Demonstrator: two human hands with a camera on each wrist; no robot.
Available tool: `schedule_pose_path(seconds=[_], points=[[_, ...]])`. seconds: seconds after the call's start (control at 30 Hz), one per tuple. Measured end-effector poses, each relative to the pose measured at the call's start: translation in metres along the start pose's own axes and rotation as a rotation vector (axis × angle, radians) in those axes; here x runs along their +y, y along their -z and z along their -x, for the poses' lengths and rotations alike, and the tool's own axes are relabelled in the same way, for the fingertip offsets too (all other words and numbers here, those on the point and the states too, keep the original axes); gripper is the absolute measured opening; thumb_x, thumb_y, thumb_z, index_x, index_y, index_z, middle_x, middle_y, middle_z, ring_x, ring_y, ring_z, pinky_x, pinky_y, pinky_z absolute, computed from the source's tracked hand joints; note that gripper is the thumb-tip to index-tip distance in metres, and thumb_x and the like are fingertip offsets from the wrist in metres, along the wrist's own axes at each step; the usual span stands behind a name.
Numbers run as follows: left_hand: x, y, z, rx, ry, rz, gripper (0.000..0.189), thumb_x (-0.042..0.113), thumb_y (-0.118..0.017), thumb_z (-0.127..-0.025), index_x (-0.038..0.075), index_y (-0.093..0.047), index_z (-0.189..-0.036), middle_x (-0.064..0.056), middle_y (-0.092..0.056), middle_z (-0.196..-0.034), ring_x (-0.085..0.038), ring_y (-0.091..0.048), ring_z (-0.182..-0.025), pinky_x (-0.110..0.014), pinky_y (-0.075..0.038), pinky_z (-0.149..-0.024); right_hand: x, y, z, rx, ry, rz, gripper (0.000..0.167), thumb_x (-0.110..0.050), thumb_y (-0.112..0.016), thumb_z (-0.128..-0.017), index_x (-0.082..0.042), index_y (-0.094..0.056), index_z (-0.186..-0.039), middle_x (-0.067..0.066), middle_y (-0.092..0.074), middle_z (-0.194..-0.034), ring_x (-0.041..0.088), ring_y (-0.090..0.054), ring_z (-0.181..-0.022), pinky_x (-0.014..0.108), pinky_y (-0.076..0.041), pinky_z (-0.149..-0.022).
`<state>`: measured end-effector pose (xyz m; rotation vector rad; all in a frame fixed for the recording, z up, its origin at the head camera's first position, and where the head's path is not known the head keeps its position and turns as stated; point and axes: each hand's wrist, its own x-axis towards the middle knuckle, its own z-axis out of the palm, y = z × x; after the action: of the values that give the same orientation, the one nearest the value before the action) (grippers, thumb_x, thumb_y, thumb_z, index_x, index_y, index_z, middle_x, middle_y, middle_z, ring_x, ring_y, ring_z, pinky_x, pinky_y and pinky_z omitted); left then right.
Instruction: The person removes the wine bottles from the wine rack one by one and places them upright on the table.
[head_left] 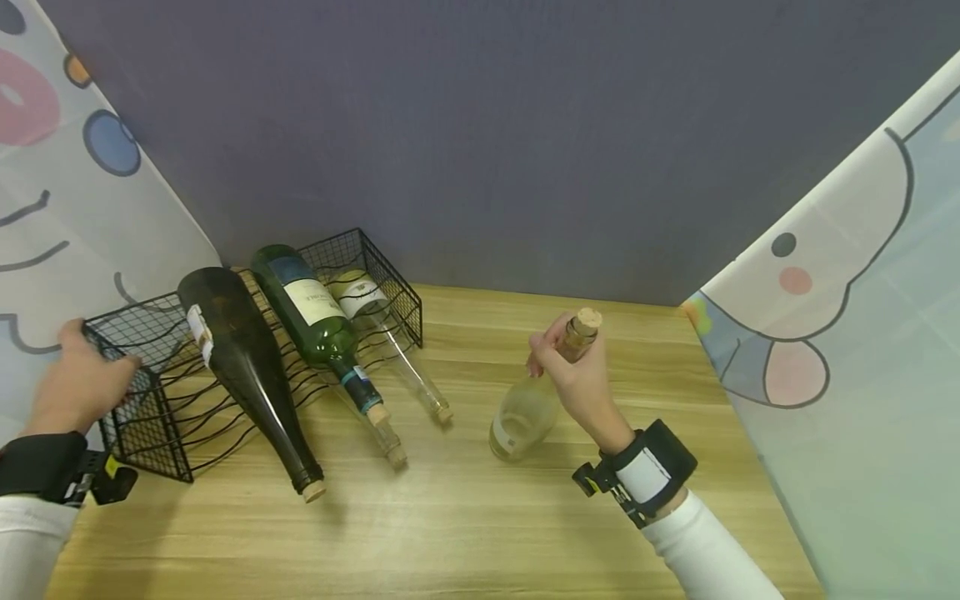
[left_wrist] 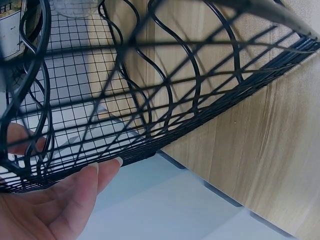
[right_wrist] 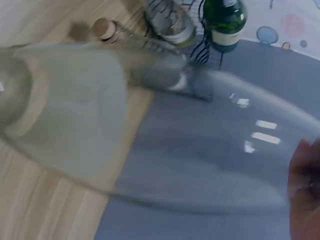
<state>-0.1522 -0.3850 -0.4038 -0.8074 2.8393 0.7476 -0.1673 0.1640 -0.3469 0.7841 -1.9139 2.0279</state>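
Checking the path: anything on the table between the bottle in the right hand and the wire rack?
Head view: only bare table lies between the clear bottle held by the right hand and the wire rack; nearest is a racked bottle's corked neck.

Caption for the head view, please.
Right hand grips a clear corked bottle by its neck; left hand holds the wire rack.

Right hand [head_left: 581,379] grips bottle [head_left: 525,408]; left hand [head_left: 78,383] holds rack [head_left: 150,417].

Both arms: white long sleeves. Left hand [head_left: 78,379]: black wrist strap with small black camera unit, yellow mark. Right hand [head_left: 581,379]: black strap, white panel, black camera unit.
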Motion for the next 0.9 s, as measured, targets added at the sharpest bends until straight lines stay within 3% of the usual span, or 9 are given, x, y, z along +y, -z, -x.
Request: schedule_pose_path(seconds=[0.2,0.33,0.47,0.67,0.9], points=[[0.001,0.002,0.001,-0.001,0.006,0.001,0.085,0.023,-0.037,-0.099,-0.01,0.023,-0.148,-0.059,-0.035,-0.117,-0.058,-0.052,-0.082,-0.059,-0.046,-0.062,0.003,0.01,0.002,-0.13,-0.066,-0.018,0.024,0.011,-0.055,-0.088,-0.011,-0.051,-0.08,-0.005,-0.061,-0.068,0.013,-0.06,-0.059,0.027,-0.055,-0.058],[-0.001,0.001,-0.001,-0.001,0.008,0.002,0.084,0.022,-0.037,-0.099,-0.009,0.024,-0.148,-0.058,-0.036,-0.114,-0.053,-0.053,-0.074,-0.055,-0.045,-0.058,0.001,0.019,0.004,-0.243,-0.107,-0.037,0.021,0.011,-0.051,-0.086,-0.01,-0.049,-0.087,-0.003,-0.063,-0.077,0.013,-0.062,-0.071,0.026,-0.055,-0.068],[-0.002,0.0,-0.002,-0.001,0.0,0.001,0.085,0.024,-0.037,-0.099,-0.01,0.023,-0.148,-0.059,-0.034,-0.118,-0.055,-0.052,-0.077,-0.056,-0.045,-0.059,0.0,0.028,0.004,-0.368,-0.117,-0.022,0.02,0.013,-0.047,-0.081,-0.002,-0.044,-0.095,0.001,-0.06,-0.087,0.014,-0.061,-0.085,0.027,-0.054,-0.081],[-0.001,0.001,-0.001,-0.002,-0.014,0.0,0.085,0.025,-0.038,-0.099,-0.01,0.023,-0.148,-0.059,-0.035,-0.114,-0.055,-0.053,-0.077,-0.057,-0.046,-0.06,-0.004,0.041,-0.003,-0.498,-0.183,0.093,0.018,0.013,-0.051,-0.082,0.004,-0.048,-0.098,0.007,-0.058,-0.095,0.017,-0.06,-0.096,0.028,-0.053,-0.091],[-0.002,0.001,0.0,-0.013,-0.008,0.012,0.087,0.026,-0.038,-0.099,-0.01,0.023,-0.148,-0.06,-0.031,-0.121,-0.065,-0.047,-0.091,-0.065,-0.046,-0.068,-0.012,0.05,-0.011,-0.611,-0.245,0.249,0.019,0.005,-0.059,-0.086,-0.005,-0.057,-0.103,0.009,-0.063,-0.103,0.021,-0.062,-0.102,0.032,-0.05,-0.097]])
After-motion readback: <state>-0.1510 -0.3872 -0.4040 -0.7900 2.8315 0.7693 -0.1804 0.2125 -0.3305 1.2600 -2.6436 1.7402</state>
